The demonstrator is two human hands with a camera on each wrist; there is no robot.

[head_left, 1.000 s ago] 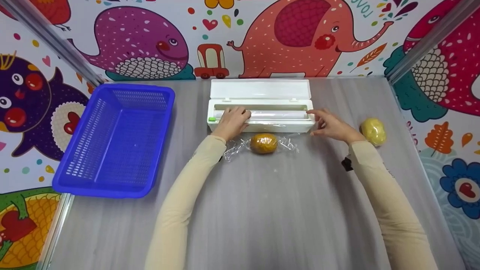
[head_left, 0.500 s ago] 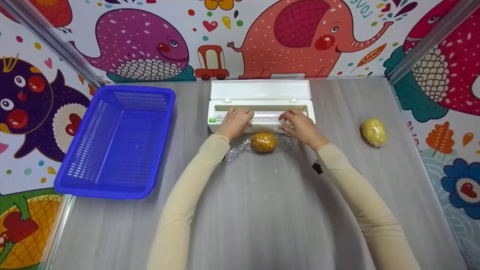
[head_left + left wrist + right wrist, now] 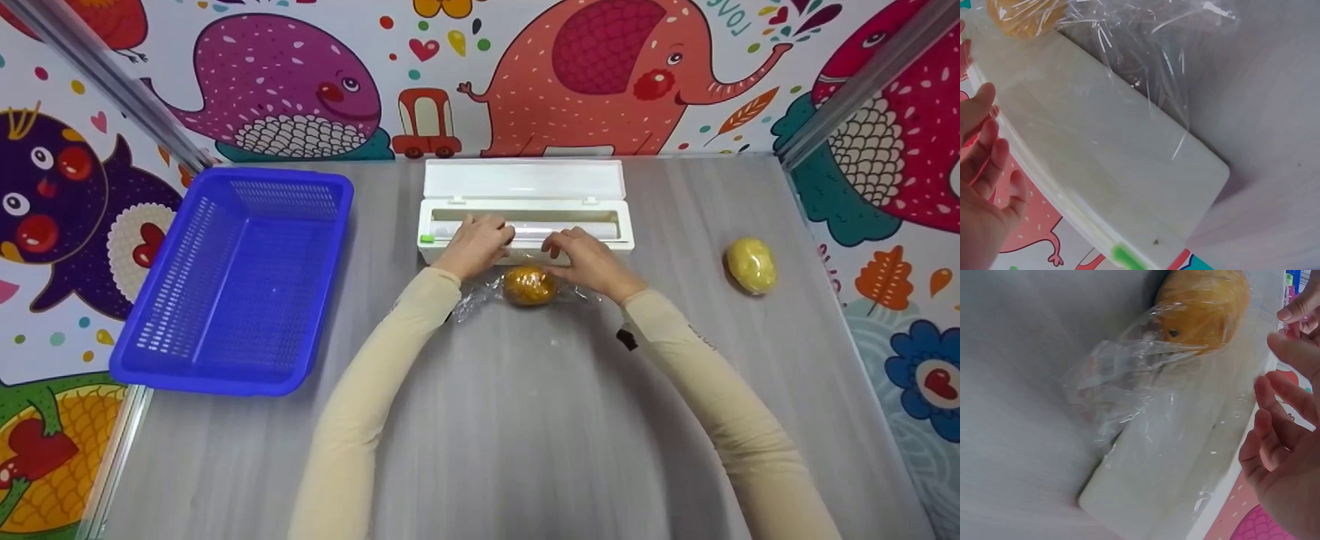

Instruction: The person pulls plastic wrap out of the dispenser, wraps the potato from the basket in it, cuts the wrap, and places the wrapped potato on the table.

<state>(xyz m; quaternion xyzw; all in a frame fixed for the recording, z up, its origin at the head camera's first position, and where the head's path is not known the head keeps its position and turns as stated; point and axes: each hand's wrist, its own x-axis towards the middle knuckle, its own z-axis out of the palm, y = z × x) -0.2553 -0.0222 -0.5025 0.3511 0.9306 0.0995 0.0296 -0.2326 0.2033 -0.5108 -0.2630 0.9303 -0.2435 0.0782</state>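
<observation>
A white cling film box (image 3: 525,205) stands with its lid raised, a roll (image 3: 536,229) of clear film inside. In front lies an orange-yellow oval item (image 3: 529,288), perhaps a fruit, wrapped in clear film (image 3: 1109,377) with loose ends. My left hand (image 3: 478,244) is at the box's front edge, fingertips curled over it; in the right wrist view its thumb and finger pinch the film's edge. Just to the right, my right hand (image 3: 589,259) hovers at the same edge above the wrapped item, thumb and fingers apart and loosely bent.
A blue perforated plastic basket (image 3: 255,175) stands to the left on the grey table (image 3: 540,435). Another oval item (image 3: 751,266), pale yellow and film-wrapped, lies to the right. A green slider (image 3: 427,238) sits at the box's left end. Printed panels border the table.
My right hand has moved left from the box's right end to near my left hand, then slightly down toward the wrapped item. My left hand stays at about the same spot.
</observation>
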